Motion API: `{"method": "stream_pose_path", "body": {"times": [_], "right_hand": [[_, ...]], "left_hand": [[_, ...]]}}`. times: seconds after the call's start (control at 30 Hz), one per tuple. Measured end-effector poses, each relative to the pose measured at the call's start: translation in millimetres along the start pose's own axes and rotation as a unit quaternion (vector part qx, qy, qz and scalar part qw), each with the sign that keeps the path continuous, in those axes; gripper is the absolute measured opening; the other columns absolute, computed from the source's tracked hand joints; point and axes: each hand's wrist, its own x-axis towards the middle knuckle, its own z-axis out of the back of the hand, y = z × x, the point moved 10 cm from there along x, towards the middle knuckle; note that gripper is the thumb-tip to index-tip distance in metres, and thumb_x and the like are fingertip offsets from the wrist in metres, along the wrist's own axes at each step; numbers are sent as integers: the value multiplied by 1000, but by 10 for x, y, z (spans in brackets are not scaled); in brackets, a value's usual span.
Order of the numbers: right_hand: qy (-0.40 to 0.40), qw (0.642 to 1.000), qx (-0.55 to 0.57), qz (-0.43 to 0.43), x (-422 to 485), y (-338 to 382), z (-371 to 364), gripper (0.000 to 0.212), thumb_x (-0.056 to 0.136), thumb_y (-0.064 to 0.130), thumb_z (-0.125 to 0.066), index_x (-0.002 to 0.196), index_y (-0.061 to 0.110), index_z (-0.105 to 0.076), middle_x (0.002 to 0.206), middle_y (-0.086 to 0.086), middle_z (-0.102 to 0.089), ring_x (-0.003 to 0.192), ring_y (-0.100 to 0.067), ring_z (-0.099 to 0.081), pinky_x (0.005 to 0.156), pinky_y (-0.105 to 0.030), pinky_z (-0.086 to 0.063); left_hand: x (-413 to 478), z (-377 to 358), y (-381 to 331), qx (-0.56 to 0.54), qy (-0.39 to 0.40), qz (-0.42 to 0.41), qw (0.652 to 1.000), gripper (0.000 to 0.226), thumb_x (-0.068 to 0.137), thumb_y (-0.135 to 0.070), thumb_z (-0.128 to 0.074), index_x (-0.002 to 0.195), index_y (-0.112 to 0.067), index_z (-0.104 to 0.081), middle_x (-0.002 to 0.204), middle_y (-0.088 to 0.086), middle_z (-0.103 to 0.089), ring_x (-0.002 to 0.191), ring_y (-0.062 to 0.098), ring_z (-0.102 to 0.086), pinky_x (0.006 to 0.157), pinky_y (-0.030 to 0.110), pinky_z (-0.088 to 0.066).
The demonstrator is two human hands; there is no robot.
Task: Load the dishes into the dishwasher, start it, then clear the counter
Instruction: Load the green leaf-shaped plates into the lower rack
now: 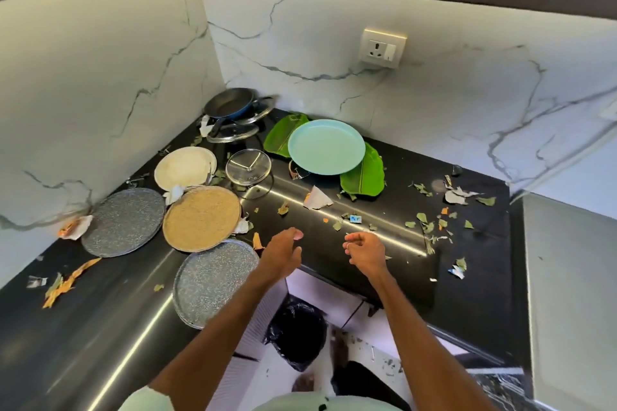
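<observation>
On the black corner counter (384,210) lie several plates: a light blue plate (325,147) on green leaf-shaped plates (364,177), a cream plate (185,167), a tan plate (202,218), a grey speckled plate (123,222) and another grey plate (213,280) overhanging the front edge. A glass lid (248,167) sits mid-counter. A dark frying pan (230,103) rests on more lids in the corner. My left hand (283,253) and my right hand (365,250) hover over the counter's front edge, both empty, with loosely curled fingers.
Leaf bits, torn paper (317,198) and orange peel scraps (66,284) are scattered over the counter. A bin lined with a black bag (297,330) stands on the floor below. A wall socket (384,48) sits on the marble backsplash.
</observation>
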Motion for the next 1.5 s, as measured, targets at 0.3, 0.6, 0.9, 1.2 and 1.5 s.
{"method": "stream_pose_path", "body": {"times": [0.3, 0.6, 0.9, 1.2, 1.5], "right_hand": [[10, 997, 15, -74, 486, 343, 139, 15, 86, 6, -60, 76, 11, -70, 69, -7, -62, 59, -15, -56, 52, -27, -50], [4, 991, 21, -133, 1395, 361, 146, 31, 84, 32, -67, 97, 4, -67, 84, -15, -69, 80, -28, -71, 75, -40, -62], [-39, 926, 271, -261, 1623, 121, 129, 26, 102, 21, -55, 123, 5, -52, 123, -20, -67, 93, -30, -70, 78, -37, -55], [-66, 924, 286, -247, 1751, 21, 316, 35, 98, 24, -64, 121, 2, -50, 108, -27, -68, 78, -36, -72, 58, -39, -59], [-111, 922, 324, -178, 1584, 322, 435, 20, 85, 7, -72, 97, -8, -66, 97, -22, -72, 80, -34, -75, 58, -31, -62]], "left_hand": [[616, -390, 20, 87, 90, 53, 991, 62, 98, -18, -54, 152, -4, -28, 158, 13, -32, 145, 28, -33, 118, 36, -27], [746, -641, 285, 142, 88, 89, 982, 60, 91, -12, -60, 147, -8, -35, 165, 11, -15, 144, 29, -33, 112, 42, -39], [775, -658, 307, 125, 50, 115, 984, 63, 91, -10, -62, 148, -10, -34, 165, 9, -16, 144, 26, -34, 114, 39, -37], [788, -599, 255, 118, 58, 139, 982, 61, 91, -10, -61, 147, -11, -36, 162, 7, -26, 142, 23, -37, 109, 42, -44], [822, -583, 281, 147, 99, 177, 968, 65, 91, -10, -61, 148, -12, -30, 142, 10, -50, 127, 27, -53, 100, 43, -47]]}}
